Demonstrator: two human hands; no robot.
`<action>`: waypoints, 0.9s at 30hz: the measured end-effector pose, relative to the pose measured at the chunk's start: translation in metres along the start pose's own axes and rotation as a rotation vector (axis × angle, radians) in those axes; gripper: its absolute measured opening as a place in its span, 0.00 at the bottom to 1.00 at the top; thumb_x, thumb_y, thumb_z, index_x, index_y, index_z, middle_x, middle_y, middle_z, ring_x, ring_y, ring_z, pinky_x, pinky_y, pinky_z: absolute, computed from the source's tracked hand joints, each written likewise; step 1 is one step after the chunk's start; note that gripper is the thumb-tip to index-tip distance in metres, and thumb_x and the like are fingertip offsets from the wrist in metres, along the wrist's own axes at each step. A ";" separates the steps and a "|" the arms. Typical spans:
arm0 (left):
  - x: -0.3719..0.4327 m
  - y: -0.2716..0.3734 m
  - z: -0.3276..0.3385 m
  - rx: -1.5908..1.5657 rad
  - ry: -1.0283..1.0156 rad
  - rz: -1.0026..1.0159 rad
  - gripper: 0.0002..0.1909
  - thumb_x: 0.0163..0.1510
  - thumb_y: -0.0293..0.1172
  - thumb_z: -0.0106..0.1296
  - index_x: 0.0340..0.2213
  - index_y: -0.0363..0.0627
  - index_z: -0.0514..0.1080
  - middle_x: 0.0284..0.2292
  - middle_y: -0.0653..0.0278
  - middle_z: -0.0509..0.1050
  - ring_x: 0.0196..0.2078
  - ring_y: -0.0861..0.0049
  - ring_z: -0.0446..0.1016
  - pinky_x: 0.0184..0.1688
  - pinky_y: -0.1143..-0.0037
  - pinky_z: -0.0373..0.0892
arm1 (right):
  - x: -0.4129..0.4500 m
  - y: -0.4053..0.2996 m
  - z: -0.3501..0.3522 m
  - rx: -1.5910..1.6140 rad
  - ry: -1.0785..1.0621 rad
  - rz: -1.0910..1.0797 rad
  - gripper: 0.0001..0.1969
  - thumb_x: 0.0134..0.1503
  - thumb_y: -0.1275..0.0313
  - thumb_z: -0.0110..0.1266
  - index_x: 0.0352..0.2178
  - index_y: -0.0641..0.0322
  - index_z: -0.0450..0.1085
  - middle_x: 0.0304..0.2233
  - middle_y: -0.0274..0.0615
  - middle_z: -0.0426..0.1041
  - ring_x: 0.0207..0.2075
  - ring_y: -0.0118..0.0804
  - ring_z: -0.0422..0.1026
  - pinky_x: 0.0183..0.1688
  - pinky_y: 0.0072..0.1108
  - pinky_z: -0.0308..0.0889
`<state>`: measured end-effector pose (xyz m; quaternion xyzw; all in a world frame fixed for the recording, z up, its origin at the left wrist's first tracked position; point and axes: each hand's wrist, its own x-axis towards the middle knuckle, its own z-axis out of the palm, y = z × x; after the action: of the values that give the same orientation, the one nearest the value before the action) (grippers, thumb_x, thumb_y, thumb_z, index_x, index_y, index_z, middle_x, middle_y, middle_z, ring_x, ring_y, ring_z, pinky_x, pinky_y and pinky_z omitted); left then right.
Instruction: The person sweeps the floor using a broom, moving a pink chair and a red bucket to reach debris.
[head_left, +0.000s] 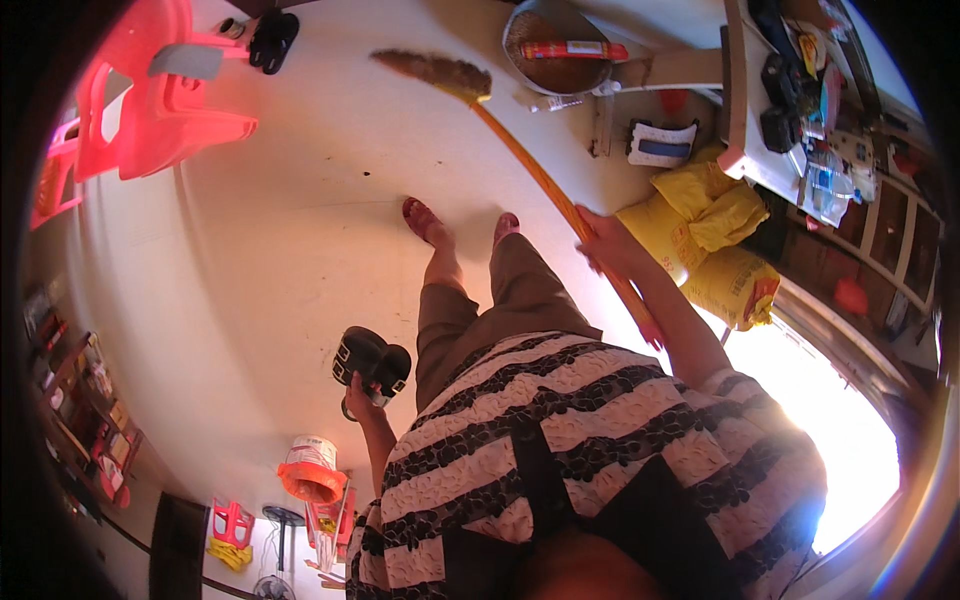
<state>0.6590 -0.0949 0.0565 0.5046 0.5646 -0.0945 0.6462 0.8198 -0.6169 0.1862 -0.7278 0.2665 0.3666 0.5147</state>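
Observation:
In my right hand (600, 238) is the orange handle of a broom (547, 180); its brown bristle head (442, 71) lies out over the floor ahead of my feet. The handle slants back past my right forearm to a reddish end. My left hand (364, 396), low by my left side, grips a pair of black sandals (373, 361) with pale buckles, held above the floor. Part of the pair is hidden behind my fingers. Below me are my two feet in dark red footwear.
Pink plastic chairs (165, 105) stand far left, near black slippers (274, 41). At right are a basin (555, 71) holding a red tube, yellow sacks (667, 225) and a cluttered table (739, 105). A bucket with an orange rim (311, 480) and a fan (282, 517) are behind, left.

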 end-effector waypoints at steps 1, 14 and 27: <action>0.000 0.004 0.009 0.016 -0.015 -0.002 0.08 0.46 0.32 0.51 0.27 0.42 0.66 0.21 0.64 0.68 0.16 0.78 0.64 0.17 0.78 0.63 | 0.024 0.012 -0.003 0.069 0.049 -0.004 0.32 0.44 0.80 0.48 0.53 0.62 0.48 0.13 0.38 0.63 0.11 0.26 0.62 0.13 0.19 0.61; 0.033 0.102 0.038 0.011 -0.009 0.241 0.12 0.48 0.35 0.48 0.30 0.38 0.67 0.22 0.63 0.69 0.21 0.77 0.65 0.21 0.79 0.64 | -0.013 0.026 0.050 0.373 -0.347 0.042 0.34 0.42 0.82 0.47 0.53 0.59 0.48 0.15 0.38 0.63 0.12 0.25 0.62 0.14 0.17 0.60; 0.044 0.112 0.039 -0.052 -0.133 0.138 0.11 0.52 0.36 0.42 0.29 0.41 0.66 0.20 0.66 0.68 0.19 0.79 0.64 0.20 0.80 0.62 | 0.054 0.078 0.040 0.339 0.144 0.174 0.31 0.41 0.80 0.49 0.50 0.64 0.52 0.14 0.36 0.61 0.11 0.27 0.62 0.12 0.19 0.61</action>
<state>0.7764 -0.0521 0.0758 0.5179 0.4866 -0.0686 0.7002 0.7813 -0.6058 0.0913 -0.6294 0.4222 0.3067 0.5758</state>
